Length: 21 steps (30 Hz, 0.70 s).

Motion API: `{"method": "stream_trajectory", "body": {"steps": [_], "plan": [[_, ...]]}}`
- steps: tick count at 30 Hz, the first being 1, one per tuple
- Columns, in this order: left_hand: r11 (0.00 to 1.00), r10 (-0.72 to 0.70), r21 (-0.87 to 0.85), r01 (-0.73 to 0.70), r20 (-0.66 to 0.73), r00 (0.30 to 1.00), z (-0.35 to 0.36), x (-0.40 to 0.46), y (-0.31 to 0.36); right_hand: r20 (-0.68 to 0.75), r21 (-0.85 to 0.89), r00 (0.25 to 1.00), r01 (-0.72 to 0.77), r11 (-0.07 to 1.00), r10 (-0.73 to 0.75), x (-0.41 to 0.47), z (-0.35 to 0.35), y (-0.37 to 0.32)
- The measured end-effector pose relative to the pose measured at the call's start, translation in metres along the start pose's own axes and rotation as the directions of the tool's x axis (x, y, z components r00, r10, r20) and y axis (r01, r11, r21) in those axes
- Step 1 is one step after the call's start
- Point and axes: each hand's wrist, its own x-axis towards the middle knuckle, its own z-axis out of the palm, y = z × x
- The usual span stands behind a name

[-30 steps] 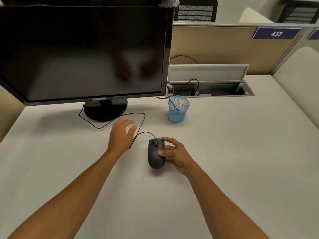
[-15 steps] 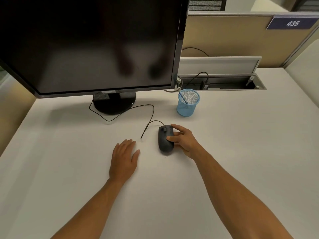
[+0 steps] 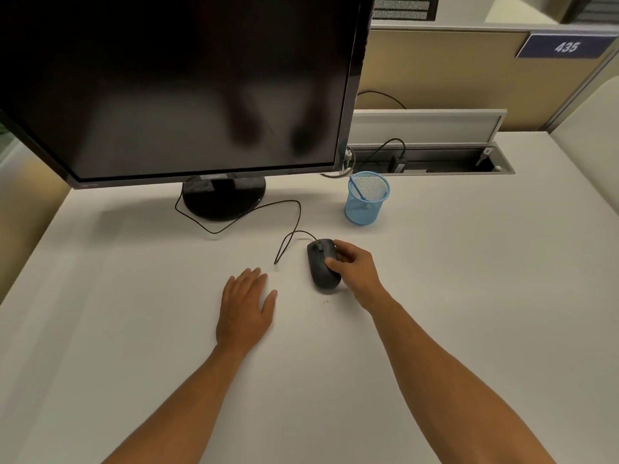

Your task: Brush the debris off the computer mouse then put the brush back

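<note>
A dark grey wired computer mouse (image 3: 321, 267) lies on the white desk (image 3: 469, 296). My right hand (image 3: 355, 267) grips its right side, thumb on top and fingers curled round the front. My left hand (image 3: 246, 304) rests flat on the desk to the left of the mouse, fingers straight and holding nothing. A blue brush handle (image 3: 357, 191) leans inside a blue mesh cup (image 3: 365, 204) behind the mouse. A small speck of debris (image 3: 325, 301) sits on the desk just in front of the mouse.
A large black monitor (image 3: 174, 85) on a round stand (image 3: 223, 199) fills the back left. The mouse cable (image 3: 268, 216) loops across the desk toward the stand. An open cable tray (image 3: 432, 160) runs along the back edge below a partition.
My left hand has drawn back from near the cable and now lies flat beside the mouse. My right hand has kept its hold on the mouse. The head camera has shifted closer.
</note>
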Motion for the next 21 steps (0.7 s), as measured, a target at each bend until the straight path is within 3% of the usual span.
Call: {"method": "stream_trajectory", "body": {"steps": [7, 21], "plan": [[1.0, -0.006, 0.02, 0.005, 0.004, 1.0, 0.0, 0.0, 0.0, -0.154, -0.021, 0.987, 0.033, 0.999, -0.036, -0.015, 0.011, 0.005], [0.999, 0.004, 0.038, -0.003, -0.015, 1.0, 0.004, 0.002, -0.003, -0.188, -0.105, 0.976, 0.092, 0.99, -0.11, -0.028, 0.002, 0.017]]}}
